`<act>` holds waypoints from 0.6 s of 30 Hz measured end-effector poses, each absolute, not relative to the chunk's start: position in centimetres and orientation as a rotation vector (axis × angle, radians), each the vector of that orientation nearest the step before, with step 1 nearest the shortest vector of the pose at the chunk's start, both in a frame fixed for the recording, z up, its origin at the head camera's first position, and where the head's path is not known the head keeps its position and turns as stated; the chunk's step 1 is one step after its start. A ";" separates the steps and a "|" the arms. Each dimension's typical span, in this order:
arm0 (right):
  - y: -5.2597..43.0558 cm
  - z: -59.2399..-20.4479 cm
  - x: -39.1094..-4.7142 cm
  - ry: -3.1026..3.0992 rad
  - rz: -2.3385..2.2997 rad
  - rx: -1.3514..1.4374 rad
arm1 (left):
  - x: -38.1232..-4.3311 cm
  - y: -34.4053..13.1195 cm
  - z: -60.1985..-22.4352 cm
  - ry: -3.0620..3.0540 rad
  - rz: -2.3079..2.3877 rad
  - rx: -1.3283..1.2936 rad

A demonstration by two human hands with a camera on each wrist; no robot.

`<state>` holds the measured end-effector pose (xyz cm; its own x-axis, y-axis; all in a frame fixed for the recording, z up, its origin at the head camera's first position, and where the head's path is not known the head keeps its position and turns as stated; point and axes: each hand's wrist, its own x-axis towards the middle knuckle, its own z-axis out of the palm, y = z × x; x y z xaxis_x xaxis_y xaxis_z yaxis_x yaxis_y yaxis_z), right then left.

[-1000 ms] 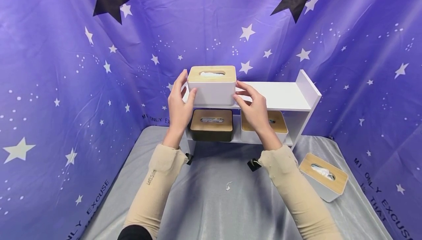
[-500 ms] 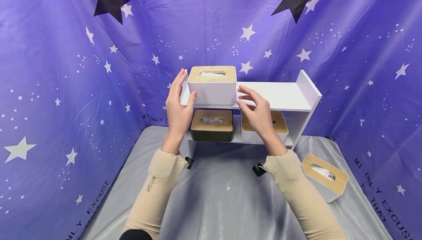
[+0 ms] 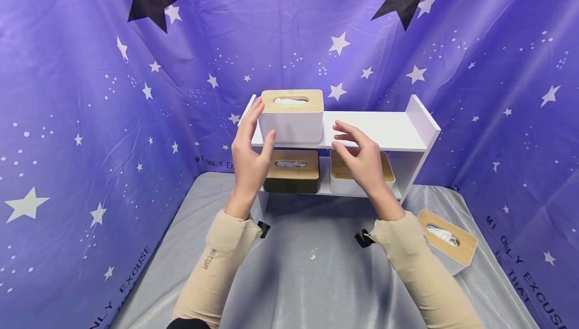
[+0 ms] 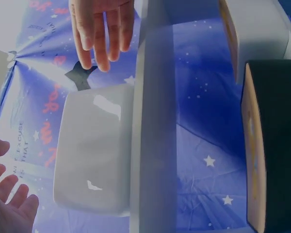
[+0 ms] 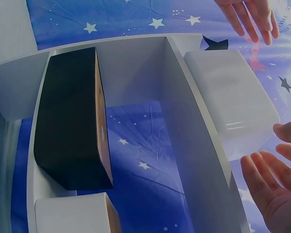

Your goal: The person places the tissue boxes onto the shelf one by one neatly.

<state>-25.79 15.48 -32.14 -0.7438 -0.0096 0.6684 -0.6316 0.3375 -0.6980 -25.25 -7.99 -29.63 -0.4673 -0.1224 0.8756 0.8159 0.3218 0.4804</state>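
Note:
A white tissue box (image 3: 291, 127) with a wooden lid stands upright at the left end of the white shelf's (image 3: 377, 133) top board. My left hand (image 3: 251, 160), fingers extended and thumb apart, is at its left side; the left wrist view shows a gap between that hand (image 4: 12, 201) and the box (image 4: 94, 155). To the right of the box, my right hand (image 3: 366, 166) is held off it, fingers loosely bent around nothing. Below sit a black tissue box (image 3: 291, 185) and another white tissue box (image 3: 341, 186), the latter partly hidden by my right hand.
A third white tissue box (image 3: 448, 241) lies turned at an angle on the grey cloth (image 3: 294, 289) to the right. A small white scrap (image 3: 313, 254) is on the cloth in front of the shelf. Star-patterned purple curtain (image 3: 271, 32) surrounds the area.
Both hands have let go of the white tissue box on the top board. My right hand has drawn away to the right; my left hand has come slightly back. The box stays put.

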 end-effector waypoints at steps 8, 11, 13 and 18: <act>16.1 -32.5 -25.1 -2.041 1.418 0.547 | -24.8 -7.5 -30.7 -1.666 -1.312 -0.685; 16.1 -32.4 -24.5 -2.036 1.420 0.554 | -24.7 -7.4 -31.2 -1.662 -1.328 -0.716; 16.2 -32.6 -24.4 -2.030 1.423 0.561 | -24.6 -7.3 -31.5 -1.660 -1.343 -0.735; 16.6 -33.3 -24.5 -2.029 1.402 0.564 | -24.4 -7.0 -32.2 -1.671 -1.383 -0.783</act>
